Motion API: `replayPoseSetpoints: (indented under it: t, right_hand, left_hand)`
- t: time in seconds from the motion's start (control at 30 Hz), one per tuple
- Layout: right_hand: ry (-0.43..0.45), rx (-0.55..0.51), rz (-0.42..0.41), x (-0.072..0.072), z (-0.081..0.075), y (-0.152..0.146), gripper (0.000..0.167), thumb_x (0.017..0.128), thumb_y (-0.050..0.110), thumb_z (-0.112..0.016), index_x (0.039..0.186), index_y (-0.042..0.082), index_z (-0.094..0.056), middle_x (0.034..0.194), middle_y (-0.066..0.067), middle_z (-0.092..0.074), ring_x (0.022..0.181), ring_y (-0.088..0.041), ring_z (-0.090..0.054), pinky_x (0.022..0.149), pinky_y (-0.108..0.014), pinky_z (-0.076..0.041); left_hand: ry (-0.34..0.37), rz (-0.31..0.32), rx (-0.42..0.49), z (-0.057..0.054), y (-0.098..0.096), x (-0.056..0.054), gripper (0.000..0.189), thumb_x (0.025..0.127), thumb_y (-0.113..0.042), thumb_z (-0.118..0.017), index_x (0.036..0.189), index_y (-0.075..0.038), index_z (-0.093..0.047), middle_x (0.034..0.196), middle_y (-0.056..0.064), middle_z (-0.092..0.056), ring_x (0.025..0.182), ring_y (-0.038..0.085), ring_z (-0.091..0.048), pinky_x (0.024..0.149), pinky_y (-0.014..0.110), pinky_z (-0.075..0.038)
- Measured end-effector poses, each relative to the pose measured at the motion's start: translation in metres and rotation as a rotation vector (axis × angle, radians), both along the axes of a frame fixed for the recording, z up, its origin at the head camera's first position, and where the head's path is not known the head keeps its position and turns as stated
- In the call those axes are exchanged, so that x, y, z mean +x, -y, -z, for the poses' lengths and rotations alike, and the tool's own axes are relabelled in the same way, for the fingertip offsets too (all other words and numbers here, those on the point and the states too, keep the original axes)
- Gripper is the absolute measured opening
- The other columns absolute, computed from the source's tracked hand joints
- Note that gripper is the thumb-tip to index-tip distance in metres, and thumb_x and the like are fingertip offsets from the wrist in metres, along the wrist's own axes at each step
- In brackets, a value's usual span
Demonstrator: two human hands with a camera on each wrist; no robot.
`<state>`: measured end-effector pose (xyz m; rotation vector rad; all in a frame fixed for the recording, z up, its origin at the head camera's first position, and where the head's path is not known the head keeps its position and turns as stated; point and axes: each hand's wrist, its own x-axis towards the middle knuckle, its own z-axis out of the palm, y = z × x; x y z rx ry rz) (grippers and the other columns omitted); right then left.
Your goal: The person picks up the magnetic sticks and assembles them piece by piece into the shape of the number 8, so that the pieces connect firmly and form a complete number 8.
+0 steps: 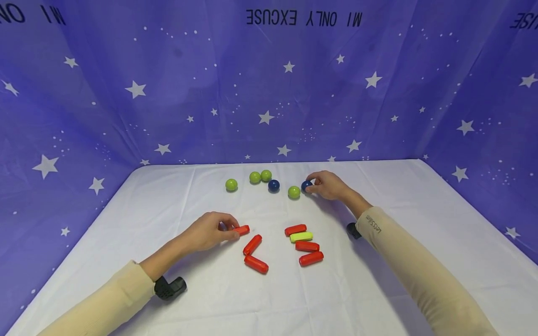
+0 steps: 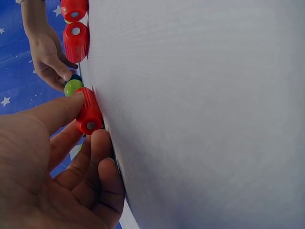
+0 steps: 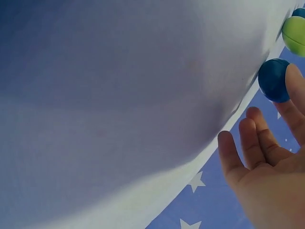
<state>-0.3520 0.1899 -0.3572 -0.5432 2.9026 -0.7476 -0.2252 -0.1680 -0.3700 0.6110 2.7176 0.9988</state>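
My left hand [image 1: 211,231] pinches a short red ribbed rod [image 2: 89,113] between thumb and fingers, low at the tabletop; a silvery disc shows in its end. Two more red rods, one slanting [image 1: 252,245] and one nearer me [image 1: 256,264], lie just right of that hand. Farther back, my right hand [image 1: 329,185] has thumb and index finger on a dark blue ball [image 3: 274,80], its other fingers held away from it. Immediately left of this ball sits a green ball [image 1: 293,192]. Another blue ball [image 1: 273,185] rests farther left.
Right of centre, a yellow rod [image 1: 301,237] lies in a loose column with three red rods [image 1: 307,246]. More green balls [image 1: 255,177] stand toward the back of the white-covered table [image 1: 201,298]. A blue star-printed curtain [image 1: 235,93] rises behind and at both sides.
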Motion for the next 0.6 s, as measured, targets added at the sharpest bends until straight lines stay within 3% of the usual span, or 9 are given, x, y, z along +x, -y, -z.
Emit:
replayPoseSetpoints:
  t: [0.3,0.6]
  right_hand:
    - [-0.037,-0.035,-0.005,0.009,-0.008,-0.001,0.037,0.093,0.024,-0.07,0.122,0.001,-0.066,0.087,-0.011,-0.058,0.075,-0.023,-0.05,0.066,-0.034,-0.04]
    - [-0.124,-0.129,-0.119,0.042,-0.023,0.014,0.03,0.089,0.022,-0.075,0.112,0.003,-0.071,0.091,-0.01,-0.06,0.084,-0.025,-0.049,0.071,-0.036,-0.039]
  left_hand:
    - [-0.006,0.005,-0.003,-0.001,0.0,0.001,0.015,0.088,-0.022,-0.075,0.101,-0.015,-0.072,0.08,-0.003,-0.06,0.071,0.016,-0.051,0.059,0.028,-0.041]
    - [-0.003,-0.007,-0.009,-0.001,-0.002,0.001,0.013,0.088,-0.021,-0.076,0.1,-0.017,-0.072,0.08,-0.004,-0.061,0.071,0.016,-0.051,0.06,0.029,-0.042]
